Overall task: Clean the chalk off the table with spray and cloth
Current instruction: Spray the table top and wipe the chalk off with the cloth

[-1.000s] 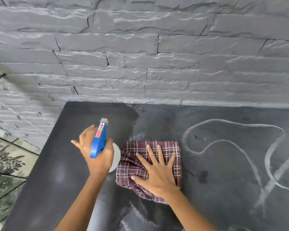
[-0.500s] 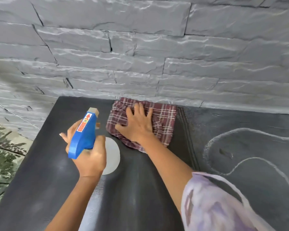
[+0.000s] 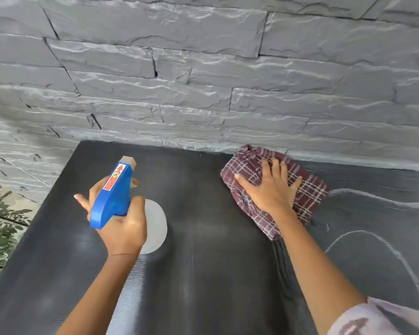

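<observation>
A black table [image 3: 203,262] stands against a grey stone wall. My left hand [image 3: 121,226] grips a spray bottle [image 3: 113,197] with a blue trigger head and a pale body, held above the table's left part with its nozzle pointing at the wall. My right hand [image 3: 269,189] presses flat with spread fingers on a crumpled maroon plaid cloth [image 3: 310,197] near the table's back edge. White chalk lines [image 3: 385,243] curve over the right side of the table. The surface left of the cloth looks dark, with faint wipe streaks.
The grey stone wall [image 3: 203,81] runs right along the table's back edge. Left of the table lies a floor with a leaf pattern [image 3: 3,226]. A pale patterned sleeve [image 3: 373,320] shows at the bottom right.
My right hand pushed the cloth from the table's middle up to the back edge, then slid it right along that edge. The left hand kept holding the spray bottle in about the same place.
</observation>
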